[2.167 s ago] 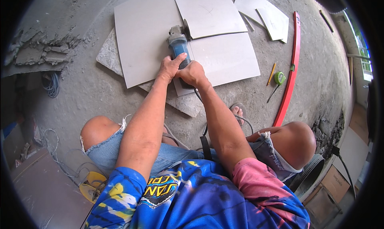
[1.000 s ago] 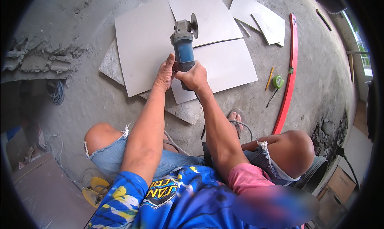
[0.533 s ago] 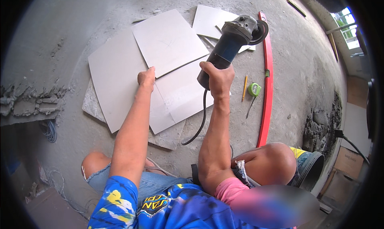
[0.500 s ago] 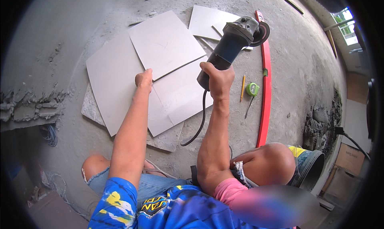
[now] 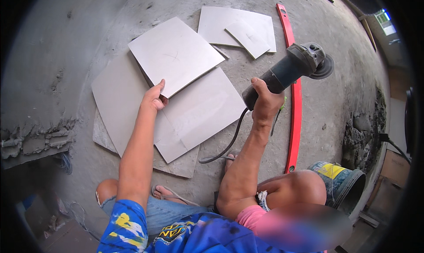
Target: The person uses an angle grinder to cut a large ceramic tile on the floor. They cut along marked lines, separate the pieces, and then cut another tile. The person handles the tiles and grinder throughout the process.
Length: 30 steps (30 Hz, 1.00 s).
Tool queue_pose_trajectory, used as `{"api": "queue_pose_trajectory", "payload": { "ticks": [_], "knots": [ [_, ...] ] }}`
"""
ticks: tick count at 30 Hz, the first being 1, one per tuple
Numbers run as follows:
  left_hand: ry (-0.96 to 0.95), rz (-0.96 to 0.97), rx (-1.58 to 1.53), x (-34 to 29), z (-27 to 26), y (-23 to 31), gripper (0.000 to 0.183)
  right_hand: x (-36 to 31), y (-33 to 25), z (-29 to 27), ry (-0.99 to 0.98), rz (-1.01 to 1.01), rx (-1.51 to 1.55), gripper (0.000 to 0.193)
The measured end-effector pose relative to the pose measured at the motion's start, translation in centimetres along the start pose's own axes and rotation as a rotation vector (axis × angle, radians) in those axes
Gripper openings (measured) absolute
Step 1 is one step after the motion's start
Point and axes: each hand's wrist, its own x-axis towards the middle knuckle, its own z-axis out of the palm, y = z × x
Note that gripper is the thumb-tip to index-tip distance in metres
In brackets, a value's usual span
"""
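Note:
My left hand (image 5: 155, 96) pinches the near corner of a pale square tile (image 5: 176, 57), thumb on top and fingers underneath. The tile bears a faint pencilled cross and is tilted above larger pale tiles (image 5: 203, 116) on the floor. In my right hand (image 5: 266, 102) is a dark angle grinder (image 5: 287, 71), gripped round its body. Its disc (image 5: 324, 67) points away to the right, apart from the tiles. The grinder's black cord (image 5: 232, 140) hangs down toward my foot.
A red spirit level (image 5: 295, 120) lies along the right. Behind are another tile (image 5: 216, 25) and a smaller cut piece (image 5: 248, 40). A green tape measure is mostly hidden behind my right hand. A bucket (image 5: 338, 182) lies on its side by my right knee.
My left hand has lifted the square tile's near edge and shifted it slightly left. My right hand has carried the grinder right and nearer, uncovering the cut tile piece behind.

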Motion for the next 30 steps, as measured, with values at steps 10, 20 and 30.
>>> {"api": "queue_pose_trajectory", "payload": {
  "ticks": [10, 20, 30],
  "knots": [
    [-0.512, 0.297, -0.357, -2.0, 7.8, -2.3, 0.034, 0.9, -1.5, -1.0, 0.016, -0.064, -0.033, 0.027],
    [-0.499, 0.294, -0.346, 0.4, 18.9, -4.0, 0.03, 0.8, -2.1, -1.5, 0.012, -0.13, -0.1, 0.026],
    [-0.234, 0.064, 0.05, 8.0, 26.1, 2.5, 0.029, 1.0, -1.8, -0.3, -0.006, -0.058, -0.009, 0.031]
  ]
}}
